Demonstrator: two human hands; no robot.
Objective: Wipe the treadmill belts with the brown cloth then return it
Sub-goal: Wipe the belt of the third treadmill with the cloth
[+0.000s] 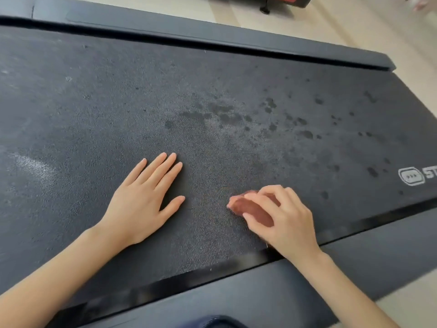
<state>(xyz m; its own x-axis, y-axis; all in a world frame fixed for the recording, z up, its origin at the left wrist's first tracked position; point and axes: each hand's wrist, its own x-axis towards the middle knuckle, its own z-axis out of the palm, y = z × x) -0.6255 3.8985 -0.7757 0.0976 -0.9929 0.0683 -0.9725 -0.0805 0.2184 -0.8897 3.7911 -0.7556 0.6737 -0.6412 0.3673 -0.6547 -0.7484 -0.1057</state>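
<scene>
A wide black treadmill belt (212, 95) fills most of the view, with dark wet spots across its middle and right. My right hand (281, 216) grips a small bunched brown cloth (250, 209) and holds it against the belt near the front edge. Most of the cloth is hidden under my curled fingers. My left hand (144, 200) lies flat on the belt to the left of the cloth, fingers straight and spread, holding nothing.
Dark side rails run along the far edge (212, 36) and the near edge (354, 268) of the belt. A white logo (412, 176) is printed at the belt's right end. Pale floor (354, 22) lies beyond, with a dark object (283, 1) at the top.
</scene>
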